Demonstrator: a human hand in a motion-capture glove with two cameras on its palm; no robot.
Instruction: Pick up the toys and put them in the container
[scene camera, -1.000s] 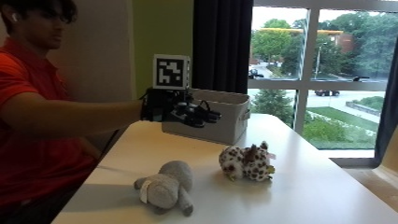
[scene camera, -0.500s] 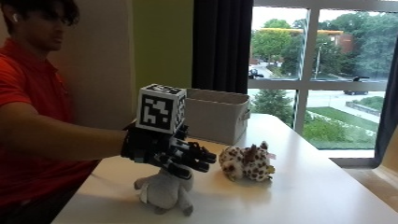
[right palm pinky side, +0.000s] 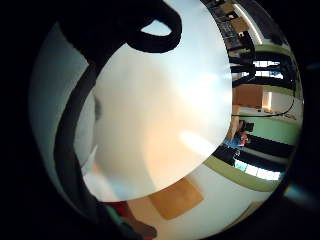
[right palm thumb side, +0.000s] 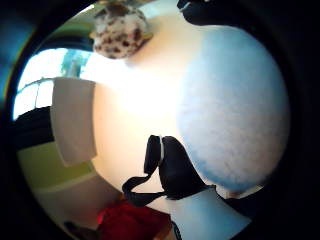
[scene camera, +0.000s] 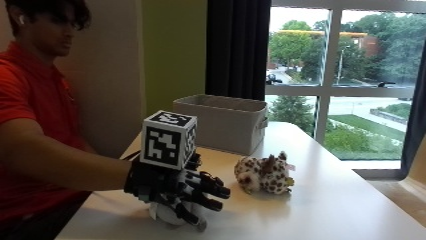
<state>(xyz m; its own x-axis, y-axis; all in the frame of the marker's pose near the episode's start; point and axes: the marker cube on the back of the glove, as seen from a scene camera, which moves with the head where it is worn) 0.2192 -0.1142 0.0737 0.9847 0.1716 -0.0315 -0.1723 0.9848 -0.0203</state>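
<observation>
A grey plush toy (scene camera: 170, 213) lies near the table's front left corner, mostly hidden under my gloved right hand (scene camera: 178, 186). The hand lies over it with fingers spread and only slightly bent; I see no grip around it. In the thumb side palm view the grey toy's fuzzy body (right palm thumb side: 235, 115) fills much of the picture, close to the palm. A white plush toy with brown spots (scene camera: 263, 175) (right palm thumb side: 120, 30) lies on the table to the right of the hand, apart from it. The grey fabric container (scene camera: 223, 125) (right palm thumb side: 72, 120) stands at the back of the table.
The white table (scene camera: 333, 210) (right palm pinky side: 160, 115) runs from the container to the front edge, with a bare top right of the spotted toy. A window and a dark curtain (scene camera: 236, 50) are behind the container. The person's bare forearm (scene camera: 60, 167) reaches in from the left.
The gloved hand has come back from the container toward the table's front and dropped lower, now covering the grey plush toy. Both toys and the container have stayed in place.
</observation>
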